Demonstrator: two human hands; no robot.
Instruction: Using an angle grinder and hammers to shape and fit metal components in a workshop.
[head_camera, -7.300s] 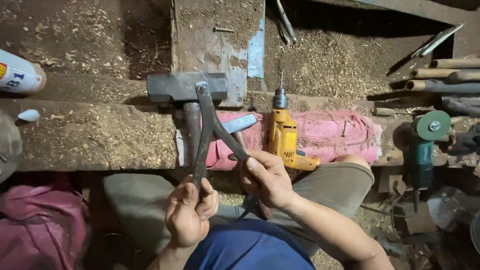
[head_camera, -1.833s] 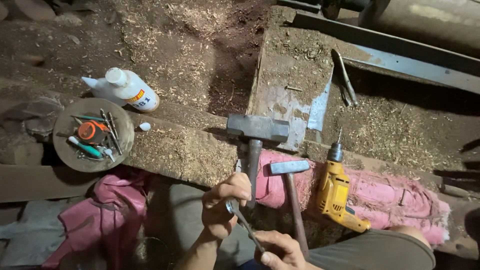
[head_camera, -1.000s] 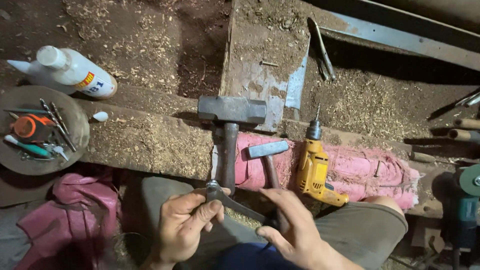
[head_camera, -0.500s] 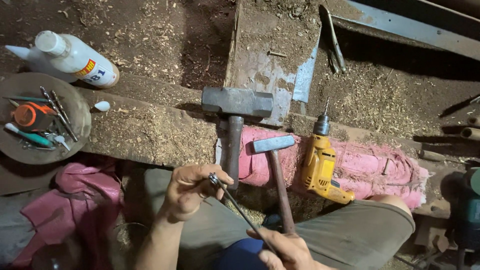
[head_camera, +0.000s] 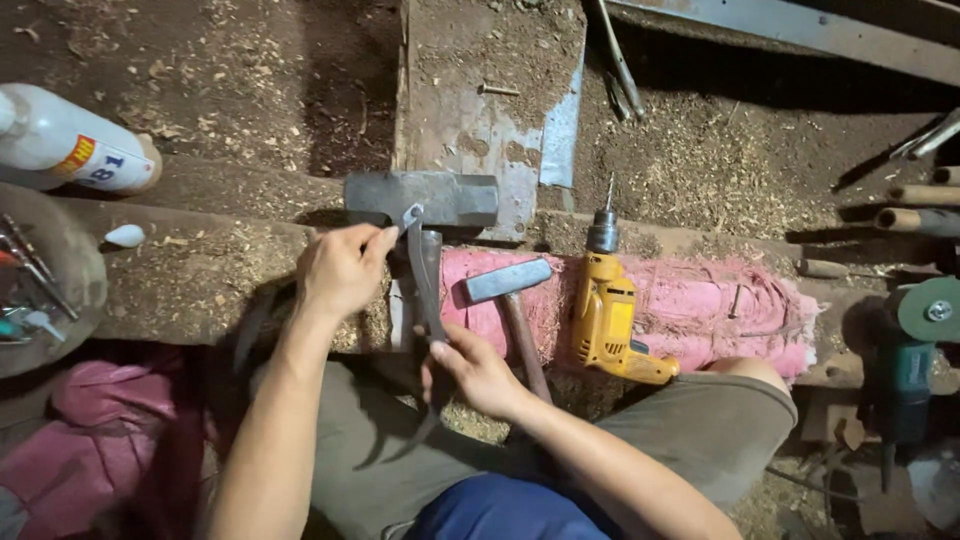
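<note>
My left hand pinches the upper tip of a long metal pincer tool just in front of a big sledgehammer head. My right hand grips the same tool lower down on its handles, over my lap. The tool stands nearly upright and leans slightly left at the top. A smaller hammer lies right of my hands on a pink cloth.
A yellow electric drill lies on the pink cloth. A white bottle and a round tray of small tools are at the left. A green angle grinder is at right. Sawdust covers the wooden beam.
Both hands raised the pincer tool from my lap up to the sledgehammer head. My left hand moved forward to its tip, my right hand came up along the handles.
</note>
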